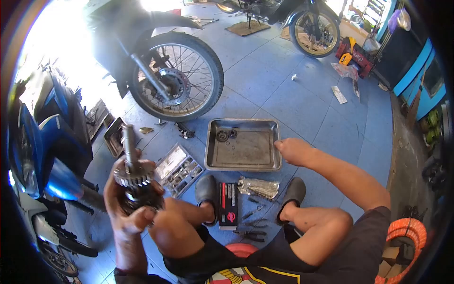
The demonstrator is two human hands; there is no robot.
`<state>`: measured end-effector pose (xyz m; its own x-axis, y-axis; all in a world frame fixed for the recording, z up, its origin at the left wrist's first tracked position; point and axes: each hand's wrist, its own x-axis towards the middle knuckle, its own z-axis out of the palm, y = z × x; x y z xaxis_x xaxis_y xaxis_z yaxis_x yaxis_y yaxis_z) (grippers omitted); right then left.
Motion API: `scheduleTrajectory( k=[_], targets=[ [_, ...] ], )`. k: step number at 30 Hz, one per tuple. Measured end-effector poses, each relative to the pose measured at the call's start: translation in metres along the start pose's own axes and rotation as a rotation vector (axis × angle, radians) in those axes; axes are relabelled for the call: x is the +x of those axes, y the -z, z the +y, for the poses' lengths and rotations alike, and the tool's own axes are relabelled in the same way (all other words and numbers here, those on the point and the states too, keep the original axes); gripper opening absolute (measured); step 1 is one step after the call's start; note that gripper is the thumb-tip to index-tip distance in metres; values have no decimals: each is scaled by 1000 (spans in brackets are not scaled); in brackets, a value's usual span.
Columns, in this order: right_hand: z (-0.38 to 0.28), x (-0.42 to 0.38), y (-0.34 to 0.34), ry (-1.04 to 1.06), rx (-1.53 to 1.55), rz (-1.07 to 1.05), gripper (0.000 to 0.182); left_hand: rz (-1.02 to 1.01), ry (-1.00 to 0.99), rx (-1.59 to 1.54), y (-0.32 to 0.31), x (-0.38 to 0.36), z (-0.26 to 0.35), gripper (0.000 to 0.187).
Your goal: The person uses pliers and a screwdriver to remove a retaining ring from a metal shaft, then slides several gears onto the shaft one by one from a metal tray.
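My left hand (126,203) grips a greasy gear shaft (131,163) with several gears stacked on it, held upright above my left knee. My right hand (292,150) reaches forward with curled fingers, touching the right rim of a metal tray (242,161) on the floor. The tray holds a small bearing (222,136) and a smaller ring near its far left corner. Whether the right hand pinches a small part, I cannot tell.
I sit low on a blue tiled floor. A clear compartment box (178,169) of small parts, a black-and-red box (229,205), a foil packet (258,187) and pliers (250,233) lie by my feet. A motorcycle's front wheel (176,78) stands ahead; a blue motorcycle (42,146) on the left.
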<state>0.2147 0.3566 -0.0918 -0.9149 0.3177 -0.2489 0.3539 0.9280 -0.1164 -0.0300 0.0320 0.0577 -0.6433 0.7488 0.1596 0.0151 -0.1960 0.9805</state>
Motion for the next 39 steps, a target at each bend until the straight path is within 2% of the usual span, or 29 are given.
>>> scheduleTrajectory(
  k=[2, 5, 6, 8, 9, 11, 15, 17, 18, 20, 21, 23, 27, 29, 30, 32, 34, 36, 38, 39],
  targets=[
    [30, 43, -50, -26, -40, -40, 15, 6, 64, 34, 1, 42, -16, 113],
    [59, 96, -115, -64, 56, -37, 18, -79, 175, 46, 8, 97, -85, 106],
    [64, 105, -133, -64, 80, -68, 18, -56, 145, 87, 6, 109, -118, 100],
    [67, 115, -171, -62, 127, -90, 21, -144, 195, 123, -2, 130, -171, 95],
    [66, 117, -190, -68, 150, -124, 21, -167, 212, 118, -10, 135, -197, 94],
    [72, 130, -228, -150, 257, -32, 24, -244, 296, 32, -25, 141, -248, 92],
    [86, 150, -287, -235, 417, -12, 23, -363, 375, 62, -47, 130, -313, 91],
    [92, 156, -286, -375, 570, 192, 23, -385, 430, 55, -50, 121, -325, 88],
    [93, 155, -285, -386, 563, 189, 23, -402, 485, 57, -51, 118, -331, 93],
    [99, 158, -283, -480, 592, 349, 25, -458, 512, 111, -52, 113, -345, 97],
    [103, 157, -289, -486, 585, 355, 25, -466, 505, 106, -56, 112, -346, 97],
    [109, 155, -301, -471, 473, 551, 24, -454, 516, 112, -62, 109, -348, 94],
    [107, 148, -294, -583, 617, 521, 31, -463, 500, 81, -66, 106, -354, 95],
    [100, 148, -285, -757, 704, 576, 34, -457, 517, 65, -69, 105, -353, 95],
    [95, 147, -282, -758, 703, 577, 34, -451, 533, 55, -69, 105, -353, 95],
    [83, 139, -276, -857, 849, 455, 40, -461, 515, 69, -66, 103, -357, 95],
    [48, 126, -250, -536, 1525, 309, 47, -490, 484, 116, -61, 102, -359, 94],
    [-2, 119, -206, -420, 1967, 183, 53, -534, 451, 185, -57, 102, -359, 93],
    [-35, 122, -189, -278, 2027, 189, 51, -577, 420, 255, -55, 98, -361, 93],
    [-42, 125, -183, -281, 2024, 192, 51, -565, 369, 255, -56, 93, -366, 93]
  ],
)
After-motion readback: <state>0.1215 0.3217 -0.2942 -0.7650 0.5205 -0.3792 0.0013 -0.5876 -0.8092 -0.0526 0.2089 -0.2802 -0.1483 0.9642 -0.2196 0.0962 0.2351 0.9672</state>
